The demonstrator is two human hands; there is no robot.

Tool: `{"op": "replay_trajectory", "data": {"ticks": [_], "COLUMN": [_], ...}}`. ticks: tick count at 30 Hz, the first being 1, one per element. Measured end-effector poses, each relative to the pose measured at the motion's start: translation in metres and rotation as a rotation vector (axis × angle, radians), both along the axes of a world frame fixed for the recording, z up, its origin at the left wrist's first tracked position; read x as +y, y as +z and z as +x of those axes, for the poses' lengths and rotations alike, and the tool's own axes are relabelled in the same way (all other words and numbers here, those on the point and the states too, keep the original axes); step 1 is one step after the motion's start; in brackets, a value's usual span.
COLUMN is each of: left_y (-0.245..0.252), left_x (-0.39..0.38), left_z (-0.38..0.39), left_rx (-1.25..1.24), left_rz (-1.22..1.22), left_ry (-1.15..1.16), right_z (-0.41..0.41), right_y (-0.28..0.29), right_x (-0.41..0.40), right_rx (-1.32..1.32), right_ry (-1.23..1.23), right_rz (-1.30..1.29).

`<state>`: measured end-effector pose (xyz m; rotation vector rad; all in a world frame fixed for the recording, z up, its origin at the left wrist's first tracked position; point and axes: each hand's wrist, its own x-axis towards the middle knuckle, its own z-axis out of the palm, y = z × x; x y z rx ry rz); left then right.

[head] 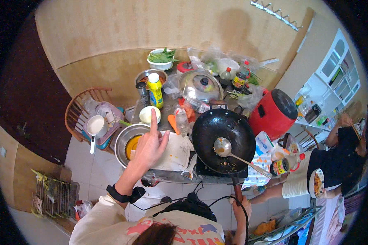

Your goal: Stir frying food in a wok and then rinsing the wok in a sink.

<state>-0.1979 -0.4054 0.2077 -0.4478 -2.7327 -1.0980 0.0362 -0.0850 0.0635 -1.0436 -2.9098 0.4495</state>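
My left hand (148, 150) is raised over the table with its index finger pointing up and its thumb apart, holding nothing. Behind it are a steel bowl (120, 137) of yellow liquid, seemingly beaten egg, and a white cutting board (174, 150) bearing orange scraps. A small pale bowl (145, 115) is just beyond the fingertip. Low on the right, my right hand (243, 209) grips the wooden handle (238, 190) of a black wok (207, 134). Inside the wok, a metal ladle (223, 148) rests above a few food bits, its handle over the rim.
A yellow bottle (155, 92), a steel lid (199, 82), a plastic bottle (181, 119) and a carrot (172, 124) crowd the table. A red appliance (271, 118) stands right of the wok. Another person (334, 159) holds a plate of food (317, 183). A chair (75, 107) carries a white saucepan (96, 126).
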Motion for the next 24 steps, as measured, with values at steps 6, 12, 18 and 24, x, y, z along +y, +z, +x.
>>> {"op": "replay_trajectory", "data": {"ticks": [6,12,18,24], "left_y": [-0.006,-0.016,-0.009,-0.012], "left_x": [0.007,0.011,0.014,0.010], "left_z": [-0.004,-0.005,0.000,0.001], "left_rx": [0.033,0.047,-0.010,-0.014], "left_rz": [-0.010,-0.032,-0.082,-0.058], "left_ry": [-0.020,0.007,0.006,-0.007], "right_z": [0.002,0.001,0.000,0.000], "right_y": [-0.004,0.001,0.006,0.004], "right_x": [0.009,0.010,0.009,0.009], "right_rx": [0.007,-0.016,-0.021,-0.006], "right_ry": [0.099,0.076,0.064,0.091], "right_rz": [0.061,0.016,0.004,-0.006]}}
